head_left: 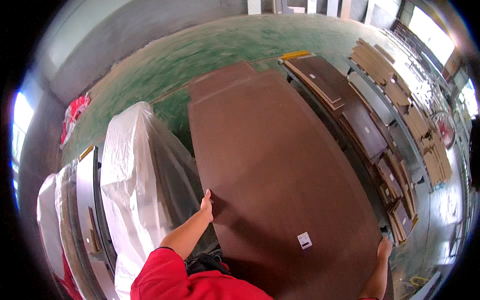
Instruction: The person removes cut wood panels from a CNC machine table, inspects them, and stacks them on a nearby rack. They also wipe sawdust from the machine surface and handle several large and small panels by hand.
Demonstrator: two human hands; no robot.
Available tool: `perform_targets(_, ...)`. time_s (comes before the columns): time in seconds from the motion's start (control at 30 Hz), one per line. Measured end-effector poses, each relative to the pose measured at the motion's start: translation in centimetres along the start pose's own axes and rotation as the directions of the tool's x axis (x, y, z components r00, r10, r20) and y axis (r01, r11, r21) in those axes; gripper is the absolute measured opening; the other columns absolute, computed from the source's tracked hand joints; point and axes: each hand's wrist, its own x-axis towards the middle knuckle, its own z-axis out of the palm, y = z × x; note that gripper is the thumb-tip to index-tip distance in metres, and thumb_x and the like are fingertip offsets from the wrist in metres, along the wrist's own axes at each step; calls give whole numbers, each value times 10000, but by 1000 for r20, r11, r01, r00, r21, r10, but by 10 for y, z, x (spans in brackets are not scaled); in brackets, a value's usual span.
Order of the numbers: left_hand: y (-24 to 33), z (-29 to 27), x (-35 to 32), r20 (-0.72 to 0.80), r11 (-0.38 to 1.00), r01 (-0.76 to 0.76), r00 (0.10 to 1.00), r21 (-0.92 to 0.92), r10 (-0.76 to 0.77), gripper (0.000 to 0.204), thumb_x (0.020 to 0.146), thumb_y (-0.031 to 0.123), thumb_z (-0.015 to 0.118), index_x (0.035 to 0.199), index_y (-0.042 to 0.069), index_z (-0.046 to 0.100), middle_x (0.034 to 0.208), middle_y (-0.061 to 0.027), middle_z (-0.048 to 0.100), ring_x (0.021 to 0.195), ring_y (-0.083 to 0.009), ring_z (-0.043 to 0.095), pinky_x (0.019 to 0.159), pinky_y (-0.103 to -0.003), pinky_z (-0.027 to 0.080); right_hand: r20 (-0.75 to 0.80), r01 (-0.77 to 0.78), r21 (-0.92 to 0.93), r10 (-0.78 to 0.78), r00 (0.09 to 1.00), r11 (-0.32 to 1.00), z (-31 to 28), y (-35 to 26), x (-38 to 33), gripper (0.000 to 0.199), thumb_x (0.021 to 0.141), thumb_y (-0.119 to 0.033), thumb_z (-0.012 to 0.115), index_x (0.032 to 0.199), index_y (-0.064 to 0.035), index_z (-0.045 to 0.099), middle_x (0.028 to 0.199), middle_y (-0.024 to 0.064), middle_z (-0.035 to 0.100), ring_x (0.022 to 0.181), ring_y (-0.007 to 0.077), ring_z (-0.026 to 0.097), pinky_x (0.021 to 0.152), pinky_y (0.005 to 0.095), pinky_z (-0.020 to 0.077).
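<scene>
Brown board [270, 165] (flat) lengthwise away, both hands

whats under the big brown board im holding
Another brown board sticks out beneath the big brown board at the far end. The rest below is covered.

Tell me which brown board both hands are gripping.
The big dark brown board in the centre: left hand on its left edge, right hand on its right. The smaller boards lie untouched to the right.
</scene>
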Motion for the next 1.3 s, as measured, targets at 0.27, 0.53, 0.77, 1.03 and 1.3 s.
perform_targets(0.27,37,-2,87,-148,997,-39,988,74,50,943,832,748,554,1543,182,302,1596,-97,296,1453,-301,291,1179,-507,157,164,-187,-32,189,968,982,-5,-114,45,593,1036,-417,320,981,64,662,1033,284,673,957,456,650,842,542,519)
perform_targets(0.53,61,53,56,-199,989,-59,976,132,85,956,846,738,538,1491,57,349,1533,-172,384,1407,-362,365,1138,-530,269,103,-173,-62,178,979,983,0,-153,86,593,1039,-414,327,926,55,673,967,255,689,900,438,664,804,534,531)
perform_targets(0.77,65,46,92,-230,993,33,973,115,-5,1039,809,775,550,1543,104,252,1598,-123,249,1463,-294,245,1181,-477,134,103,-154,-82,162,982,985,-11,-172,122,595,1037,-423,331,936,55,671,972,261,685,912,442,661,807,535,529)
perform_targets(1.03,98,89,93,-183,996,7,983,93,11,974,845,737,551,1540,113,276,1567,-159,317,1385,-348,392,1144,-530,273,170,-108,-86,122,978,990,-6,-198,175,596,1037,-441,324,1022,57,651,1039,267,670,972,442,643,833,529,516)
perform_targets(1.3,96,26,97,-363,717,66,892,694,269,1039,832,816,447,1536,109,158,1518,-148,322,1220,-388,516,812,-646,505,358,279,184,-329,874,942,51,-238,88,560,930,-277,591,1415,-40,439,1385,231,502,1304,407,450,1055,537,377)
